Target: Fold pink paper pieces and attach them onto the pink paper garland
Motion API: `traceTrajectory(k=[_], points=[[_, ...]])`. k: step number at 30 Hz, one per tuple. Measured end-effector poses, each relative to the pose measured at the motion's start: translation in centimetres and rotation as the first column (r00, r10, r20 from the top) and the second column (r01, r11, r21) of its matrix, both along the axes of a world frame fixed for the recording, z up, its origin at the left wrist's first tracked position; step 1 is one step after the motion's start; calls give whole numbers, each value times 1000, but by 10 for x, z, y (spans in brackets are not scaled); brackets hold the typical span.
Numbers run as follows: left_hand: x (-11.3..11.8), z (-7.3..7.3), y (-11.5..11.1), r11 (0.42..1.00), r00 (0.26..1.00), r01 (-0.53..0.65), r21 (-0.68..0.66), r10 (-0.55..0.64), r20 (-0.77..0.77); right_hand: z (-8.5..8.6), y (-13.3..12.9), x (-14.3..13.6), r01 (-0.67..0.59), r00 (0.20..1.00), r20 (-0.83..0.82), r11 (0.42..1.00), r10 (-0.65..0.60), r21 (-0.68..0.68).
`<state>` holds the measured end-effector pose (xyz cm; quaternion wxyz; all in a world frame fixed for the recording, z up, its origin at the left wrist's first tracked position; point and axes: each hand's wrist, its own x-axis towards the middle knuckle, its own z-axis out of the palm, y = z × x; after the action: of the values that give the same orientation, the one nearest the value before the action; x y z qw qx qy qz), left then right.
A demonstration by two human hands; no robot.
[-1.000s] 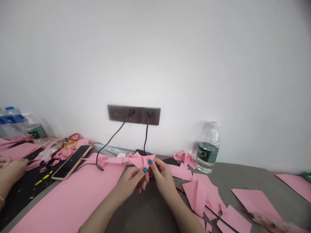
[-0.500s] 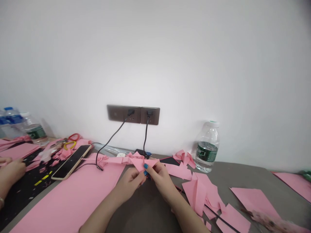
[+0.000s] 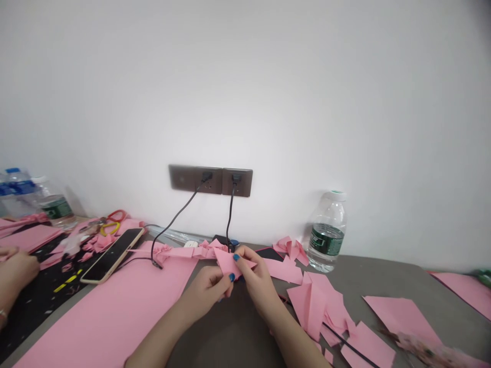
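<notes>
Between my two hands is a small folded piece of pink paper point(image 3: 227, 261) with a pointed corner turned up to the left. My left hand point(image 3: 209, 287) pinches its lower edge, thumb on top. My right hand point(image 3: 253, 273) grips the right side, its blue-nailed thumb lying on the paper's face. The fingers behind the paper are mostly hidden. Just beyond my hands lie folded pink paper pieces point(image 3: 207, 250) in a row. Left of my left forearm a large pink sheet point(image 3: 126, 306) lies flat on the grey table point(image 3: 222, 337).
A phone point(image 3: 113, 255) and scissors point(image 3: 111, 226) lie left. A water bottle point(image 3: 327, 232) stands by the wall. Cut pink pieces point(image 3: 318, 306) and a cable point(image 3: 351, 346) are at right. Another person's hand point(image 3: 17, 273) is at far left. Cords run to wall sockets point(image 3: 210, 180).
The pink paper has turned and tilted, its point now facing up and left. My right thumb has shifted slightly up and right, and the two thumbs are a little farther apart.
</notes>
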<state>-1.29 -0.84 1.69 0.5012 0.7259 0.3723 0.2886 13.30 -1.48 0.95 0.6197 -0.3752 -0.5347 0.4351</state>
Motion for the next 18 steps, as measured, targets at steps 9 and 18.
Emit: traceTrajectory(k=[9,18], points=[[-4,-1,10,958,949,-277,78,260,176,-5,5,0,-94,995,-55,986,87,-141],[-2,-3,12,965,937,-261,10,251,241,-8,6,-4,-129,987,-104,988,121,-83]])
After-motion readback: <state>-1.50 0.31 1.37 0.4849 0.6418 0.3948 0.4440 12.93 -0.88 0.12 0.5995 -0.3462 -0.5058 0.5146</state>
